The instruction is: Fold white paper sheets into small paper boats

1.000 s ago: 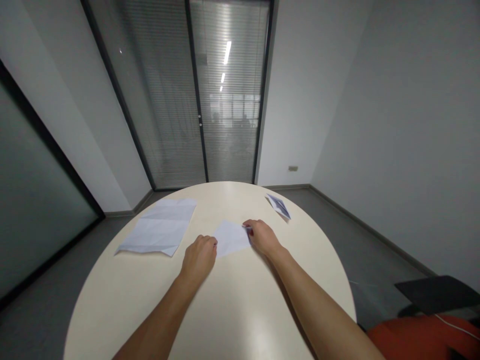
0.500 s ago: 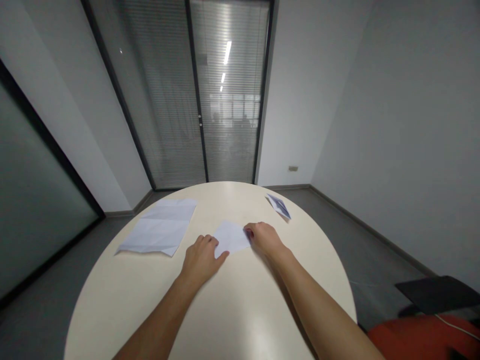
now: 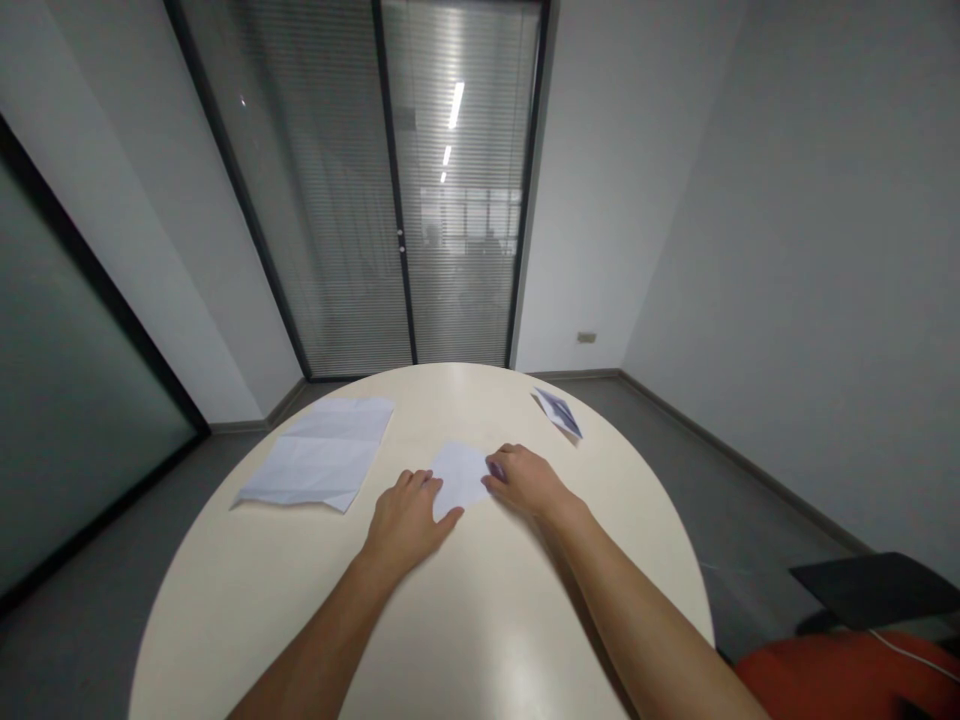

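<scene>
A small white sheet of paper (image 3: 459, 476) lies on the round cream table (image 3: 442, 620), between my two hands. My left hand (image 3: 409, 512) rests on its left edge, thumb spread away from the fingers. At the paper's right edge, my right hand (image 3: 525, 480) has thumb and fingers bent together around the edge, pinching it. The fingertips of the right hand partly cover that side of the paper.
A larger creased white sheet (image 3: 319, 455) lies at the table's left. Near the back right edge sits a folded paper piece (image 3: 559, 412) with a dark printed pattern. A red chair (image 3: 840, 675) stands at the lower right.
My right thumb has come out a little to the left over the paper's right edge. My left hand has shifted very slightly to the right.
</scene>
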{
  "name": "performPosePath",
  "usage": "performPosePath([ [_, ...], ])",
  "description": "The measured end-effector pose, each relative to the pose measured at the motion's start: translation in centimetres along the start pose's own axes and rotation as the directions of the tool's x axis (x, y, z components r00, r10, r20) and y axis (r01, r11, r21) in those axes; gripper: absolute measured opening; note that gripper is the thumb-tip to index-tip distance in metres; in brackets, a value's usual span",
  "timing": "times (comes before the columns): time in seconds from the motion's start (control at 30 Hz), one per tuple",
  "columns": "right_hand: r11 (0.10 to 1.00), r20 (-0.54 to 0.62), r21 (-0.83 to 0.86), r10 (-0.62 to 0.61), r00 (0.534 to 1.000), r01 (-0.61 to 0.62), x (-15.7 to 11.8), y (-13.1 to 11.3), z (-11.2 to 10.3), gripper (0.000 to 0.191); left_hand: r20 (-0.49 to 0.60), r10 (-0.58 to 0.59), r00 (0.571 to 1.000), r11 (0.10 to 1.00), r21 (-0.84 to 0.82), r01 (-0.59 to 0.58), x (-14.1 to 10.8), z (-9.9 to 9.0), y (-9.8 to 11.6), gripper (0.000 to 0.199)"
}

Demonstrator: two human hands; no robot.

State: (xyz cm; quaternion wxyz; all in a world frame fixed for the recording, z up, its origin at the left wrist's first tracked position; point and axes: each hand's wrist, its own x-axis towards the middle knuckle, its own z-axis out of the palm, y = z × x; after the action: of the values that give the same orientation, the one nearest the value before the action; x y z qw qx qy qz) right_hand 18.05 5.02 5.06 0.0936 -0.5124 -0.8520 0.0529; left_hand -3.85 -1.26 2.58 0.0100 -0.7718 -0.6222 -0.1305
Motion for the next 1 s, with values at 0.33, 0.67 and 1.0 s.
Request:
performPosePath([
  [0.33,0.979,0.005,0.138,-0.151,0.989,0.149,-0.1,1.2,0.7,0.035,-0.001,0.013,1.0,1.0,0.01,-0.013,0.2,0.4,-0.5,0.04],
  [0.67,0.977,0.014,0.166,-0.139,0.99,0.134,0.0,1.6,0.7,0.024,0.006,-0.006,1.0,1.0,0.018,0.006,0.3,0.3,-0.8,0.036],
  [1.0,0.936,0.01,0.315,-0.167,0.986,0.156,0.4,2.9,0.7,0.029,0.02,0.011,1.0,1.0,0.005,-0.011,0.5,0.3,-1.2,0.035],
])
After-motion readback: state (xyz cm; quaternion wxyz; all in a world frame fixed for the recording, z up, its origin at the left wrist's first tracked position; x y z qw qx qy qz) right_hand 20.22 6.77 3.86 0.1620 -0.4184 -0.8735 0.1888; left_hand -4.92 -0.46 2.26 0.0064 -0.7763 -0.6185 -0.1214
